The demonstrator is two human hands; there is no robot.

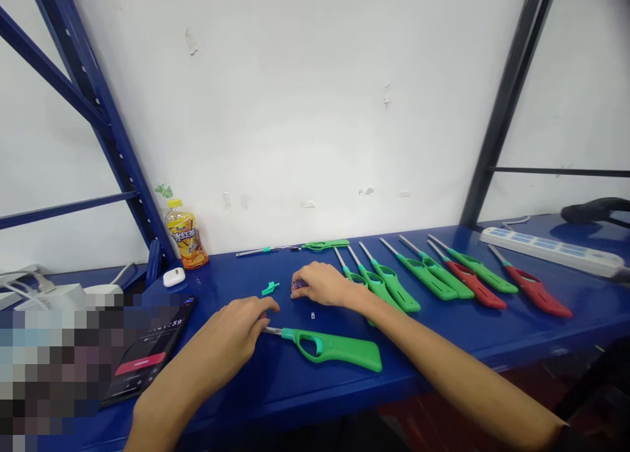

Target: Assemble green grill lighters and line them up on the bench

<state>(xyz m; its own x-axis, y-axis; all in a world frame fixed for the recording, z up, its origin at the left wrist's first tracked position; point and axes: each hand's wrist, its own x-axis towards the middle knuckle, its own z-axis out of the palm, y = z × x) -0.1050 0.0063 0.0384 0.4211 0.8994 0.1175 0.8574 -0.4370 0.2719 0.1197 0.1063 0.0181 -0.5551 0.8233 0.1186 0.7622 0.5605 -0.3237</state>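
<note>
- Grip, right: right hand (319,283) has its fingers closed around a purple part (298,283), beyond the front lighter (344,350). Risk: the curled fingers cover much of the part; a loose hold could let it slip or turn.
- Grip, left: left hand (236,327) has thumb and fingers at the tube end of the front lighter. Whether they pinch the tube cannot be told. Risk: a sideways push there could swing the handle.
- White piece (312,315): loose, just beyond the front lighter's trigger. Risk: being very small, it could be brushed away by either hand.
- Teal piece (270,288): loose, beyond the front lighter's tube end. Risk: the left index finger, close by, could knock it.
- Lighter row (396,290): beyond and right of the front lighter. Risk: the right forearm crosses above its near end; lowering it could shift them on the table (275,376).
</note>
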